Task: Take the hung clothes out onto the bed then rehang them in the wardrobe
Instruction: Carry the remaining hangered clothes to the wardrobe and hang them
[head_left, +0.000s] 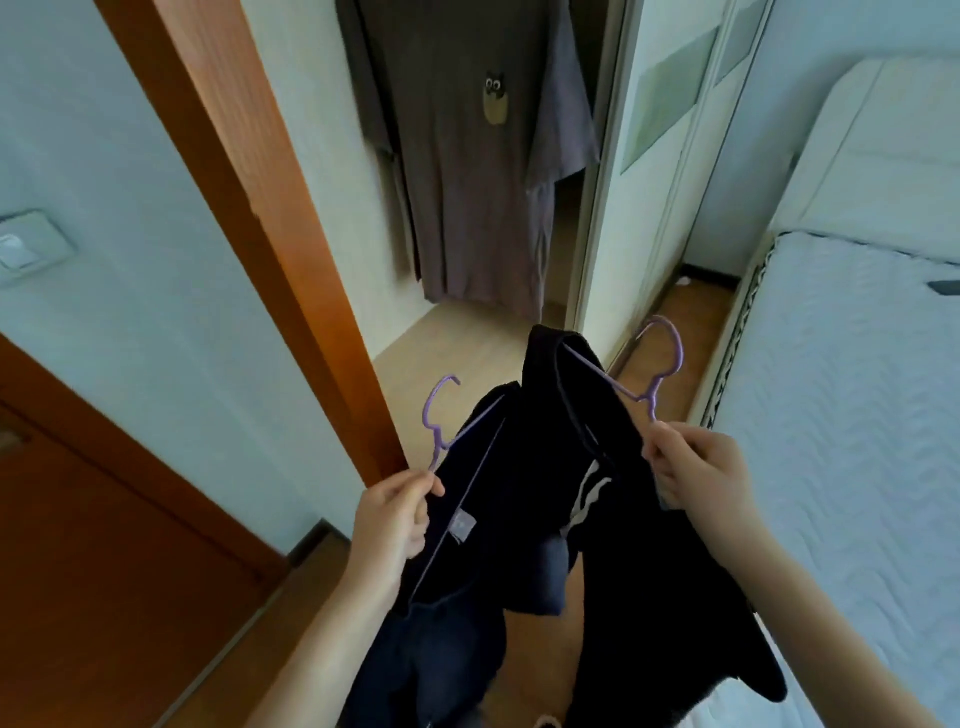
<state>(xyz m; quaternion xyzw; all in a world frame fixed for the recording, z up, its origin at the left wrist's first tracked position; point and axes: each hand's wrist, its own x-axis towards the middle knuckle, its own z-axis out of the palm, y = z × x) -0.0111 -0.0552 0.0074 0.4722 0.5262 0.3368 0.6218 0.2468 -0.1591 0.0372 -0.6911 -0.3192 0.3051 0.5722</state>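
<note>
Two dark garments on purple hangers, facing wardrobe.
Left hand (397, 512) clamped on one hanger (441, 415), right hand (698, 470) on another (657, 364); grey shirt (467, 156) hanging ahead, bed (857, 389) at right.

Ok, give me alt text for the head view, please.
Each hand, left hand and right hand, holds a purple hanger carrying dark clothing, facing an open wardrobe where a grey owl-print garment hangs; the bed lies right.

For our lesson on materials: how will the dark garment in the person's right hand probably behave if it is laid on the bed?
The dark garment is probably floppy: it drapes in folds below its purple hanger. It will likely flatten onto the bed without rolling. The right hand pinches the thin hanger, which suggests a light load.
</note>
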